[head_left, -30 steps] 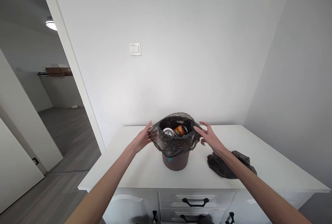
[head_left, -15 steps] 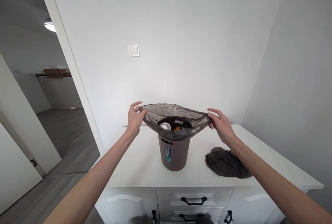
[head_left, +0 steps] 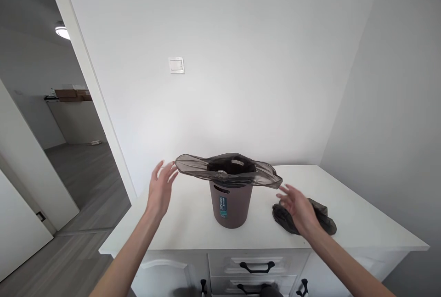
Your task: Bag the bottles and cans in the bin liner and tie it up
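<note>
A brown trash can [head_left: 237, 207] with a teal label stands upright on the white cabinet top. Its mouth is lined with a sheer dark trash bag [head_left: 193, 165], whose edges flare out to both sides. Just inside the rim, part of a metal can [head_left: 222, 174] shows; the rest of the contents is hidden. My left hand [head_left: 161, 189] is beside the bag's left end, fingers spread, holding nothing. Close to the bag's right corner is my right hand [head_left: 296, 205], its fingers loosely apart. A second crumpled dark bag [head_left: 324, 219] lies on the top, partly behind that hand.
The white cabinet [head_left: 179, 237] has drawers and doors with black handles [head_left: 257, 267]. Behind it rises a pale wall with a light switch [head_left: 177, 65]. At left, a doorway opens to another room with cardboard boxes [head_left: 70, 94].
Both hands have let go of the bag's edges and moved lower and outward. The bag's raised rim has dropped and now spreads nearly flat around the trash can's mouth.
</note>
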`<state>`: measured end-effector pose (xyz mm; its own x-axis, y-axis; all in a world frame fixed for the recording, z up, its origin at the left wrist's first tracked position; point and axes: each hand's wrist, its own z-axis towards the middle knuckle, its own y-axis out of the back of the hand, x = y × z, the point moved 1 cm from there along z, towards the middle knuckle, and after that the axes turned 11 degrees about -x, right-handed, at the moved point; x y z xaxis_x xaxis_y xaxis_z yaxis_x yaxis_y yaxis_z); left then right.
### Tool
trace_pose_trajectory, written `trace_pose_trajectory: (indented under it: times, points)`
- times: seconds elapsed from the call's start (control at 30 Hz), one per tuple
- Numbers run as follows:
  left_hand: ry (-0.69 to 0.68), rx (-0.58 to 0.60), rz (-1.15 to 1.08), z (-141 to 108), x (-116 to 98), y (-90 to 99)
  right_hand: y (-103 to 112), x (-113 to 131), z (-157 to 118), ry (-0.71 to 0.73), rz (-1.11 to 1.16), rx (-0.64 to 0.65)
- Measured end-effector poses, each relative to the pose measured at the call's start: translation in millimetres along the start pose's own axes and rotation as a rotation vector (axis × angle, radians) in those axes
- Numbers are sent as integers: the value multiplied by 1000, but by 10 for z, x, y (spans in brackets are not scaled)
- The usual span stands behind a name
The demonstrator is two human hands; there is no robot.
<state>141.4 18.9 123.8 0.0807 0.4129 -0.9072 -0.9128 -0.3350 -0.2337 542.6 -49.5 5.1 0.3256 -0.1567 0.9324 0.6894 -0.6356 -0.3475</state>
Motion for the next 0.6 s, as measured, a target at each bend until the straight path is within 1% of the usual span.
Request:
trace_pose_trajectory:
  times: [0.03, 0.07, 0.13, 0.17, 0.2, 0.23, 0.27, 0.33, 0.4, 0.43, 0.5, 0.57, 0.6]
  points:
    - [23, 51, 31, -50, 161, 51, -3, -90, -46, -22, -63, 66]
    - [31, 114, 110, -98, 324, 93, -18, -152, -91, -16, -156, 146]
    - [8, 305, 342, -174, 612, 140, -78, -180, -160, 62, -355, 295]
    - [-5, 403, 440, -195, 713, 141, -120, -148, -179, 110, -422, 352]
    - [-11, 485, 506, -201, 774, 121, -169, -93, -186, 145, -453, 393]
    - [-5, 535, 537, -192, 795, 77, -225, -24, -181, 162, -456, 420]
    - [9, 552, 538, -167, 776, 9, -289, 53, -164, 161, -439, 442]
    - [45, 531, 487, -82, 650, -199, -443, 201, -101, 150, -387, 484]
    - [72, 443, 378, 36, 475, -465, -633, 327, -2, 178, -335, 506]
    - [89, 381, 317, 100, 392, -600, -739, 380, 58, 207, -309, 499]
    - [128, 271, 231, 224, 264, -842, -955, 476, 191, 258, -253, 432]
    - [162, 234, 173, 318, 184, -1030, -1154, 560, 316, 251, -175, 363]
    - [200, 233, 108, 348, 155, -1102, -1241, 600, 366, 224, -124, 363]
